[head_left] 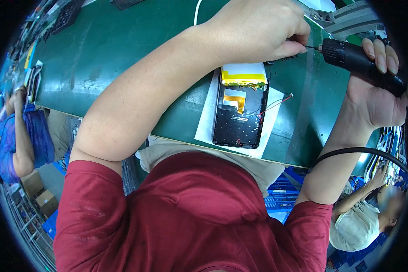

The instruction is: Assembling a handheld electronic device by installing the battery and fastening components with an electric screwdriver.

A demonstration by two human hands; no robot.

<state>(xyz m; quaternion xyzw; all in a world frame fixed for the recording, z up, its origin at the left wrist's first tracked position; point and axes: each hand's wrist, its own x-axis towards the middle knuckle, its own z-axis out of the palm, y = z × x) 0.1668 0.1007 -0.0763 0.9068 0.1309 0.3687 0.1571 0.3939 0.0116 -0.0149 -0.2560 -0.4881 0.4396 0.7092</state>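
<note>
My right hand (371, 93) is wrapped round a black electric screwdriver (344, 55) held sideways at the right, its thin bit pointing left. My left hand (269, 34) reaches across, thumb and fingers pinched at the bit's tip; whatever they hold is too small or hidden. Below the left wrist lies an opened black device housing (238, 129) with a white battery (242, 70) edged in yellow tape. An orange flex cable (235, 100) shows inside the housing. Thin red and black wires (276, 103) run out of its right side to a small white connector.
A white sheet (204, 122) lies under the housing on the green bench mat (99, 59). Small dark bits sit beside my left thumb. A black cord (362, 150) crosses my right forearm. A metal bracket (349, 18) stands at the far right. Other people sit at left and right.
</note>
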